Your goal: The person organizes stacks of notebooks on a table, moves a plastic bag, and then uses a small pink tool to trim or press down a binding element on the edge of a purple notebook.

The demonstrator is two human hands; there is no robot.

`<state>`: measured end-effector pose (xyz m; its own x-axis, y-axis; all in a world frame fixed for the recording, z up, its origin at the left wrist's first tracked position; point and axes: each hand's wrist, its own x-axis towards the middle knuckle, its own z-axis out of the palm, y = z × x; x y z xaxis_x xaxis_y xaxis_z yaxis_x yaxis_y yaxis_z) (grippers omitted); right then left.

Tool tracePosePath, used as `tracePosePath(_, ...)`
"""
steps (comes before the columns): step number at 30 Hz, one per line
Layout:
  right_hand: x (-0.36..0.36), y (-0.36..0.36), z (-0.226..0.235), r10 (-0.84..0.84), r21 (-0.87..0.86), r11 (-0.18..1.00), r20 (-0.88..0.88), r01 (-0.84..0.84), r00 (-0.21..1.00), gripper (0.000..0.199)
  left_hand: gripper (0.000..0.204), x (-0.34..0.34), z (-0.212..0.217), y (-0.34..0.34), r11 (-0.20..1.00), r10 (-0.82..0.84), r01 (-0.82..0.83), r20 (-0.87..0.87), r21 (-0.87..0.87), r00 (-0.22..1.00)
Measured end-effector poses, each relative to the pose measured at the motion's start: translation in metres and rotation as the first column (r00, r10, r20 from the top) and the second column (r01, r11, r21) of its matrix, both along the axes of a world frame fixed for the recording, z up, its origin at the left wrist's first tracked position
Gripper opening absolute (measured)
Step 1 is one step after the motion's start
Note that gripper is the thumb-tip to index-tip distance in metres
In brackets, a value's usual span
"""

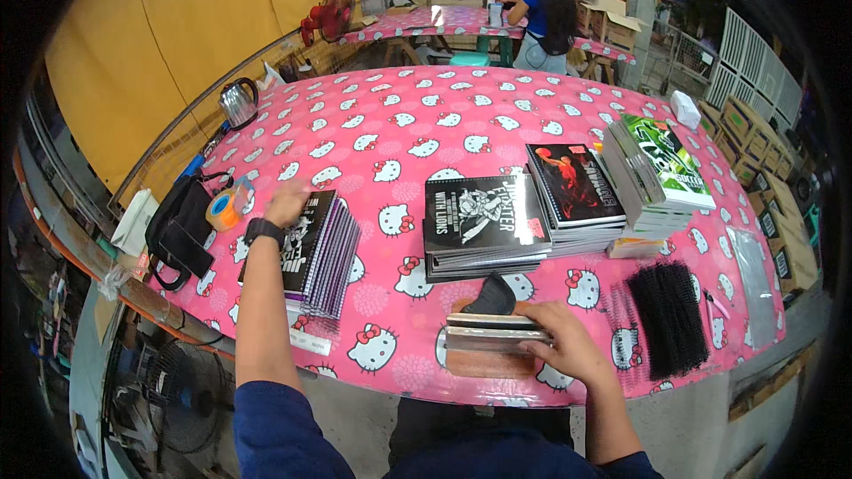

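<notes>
My left hand (288, 203) is at the far left corner of a stack of spiral notebooks, its fingers bent over the edge of the top black-covered notebook (305, 244). The purple page edges and coils of that stack face right. My right hand (565, 337) grips the right end of a narrow, grooved, pale-and-metallic block (493, 334), thumb on the near side. Under the block lies a brown board (488, 364) at the table's front edge. A black curved piece (493, 295) stands behind the block. Undersides of the left fingers are hidden.
More notebook stacks stand mid-table: black (486, 213), red-figured (575, 184) and green (667, 164). Black plastic coils (667, 319) lie right, beside pink-handled pliers (717, 304). Left are a black bag (182, 226), orange tape (222, 210) and a kettle (238, 104). Two people sit beyond.
</notes>
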<state>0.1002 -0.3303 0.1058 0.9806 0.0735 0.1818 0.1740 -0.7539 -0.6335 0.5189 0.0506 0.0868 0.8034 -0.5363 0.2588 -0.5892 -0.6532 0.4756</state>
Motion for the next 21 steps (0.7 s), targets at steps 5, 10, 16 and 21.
tracePosePath(5, -0.009, -0.015, -0.007, -0.051, 0.156, 0.987, 0.123, 0.031, 0.991, 0.046, 0.034, -0.013, 0.007, 0.062, 0.905, 0.414, -0.423, -0.328, 0.049, 0.849)
tracePosePath(10, -0.020, -0.011, -0.015, -0.136, 0.212, 0.971, 0.108, 0.111, 0.985, 0.041, 0.022, -0.041, 0.009, 0.086, 0.865, 0.336, -0.478, -0.530, -0.154, 0.779)
tracePosePath(16, -0.024, -0.004, -0.016, -0.282, 0.224, 0.950, 0.313, 0.218, 0.907, 0.035, 0.030, -0.022, -0.007, 0.102, 0.829, 0.489, -0.532, -0.239, -0.173, 0.839)
tracePosePath(21, -0.028, 0.009, -0.008, -0.408, 0.360, 0.891, 0.362, 0.278, 0.838, 0.023, 0.042, -0.049, -0.004, 0.074, 0.800, 0.257, -0.505, -0.575, -0.325, 0.777)
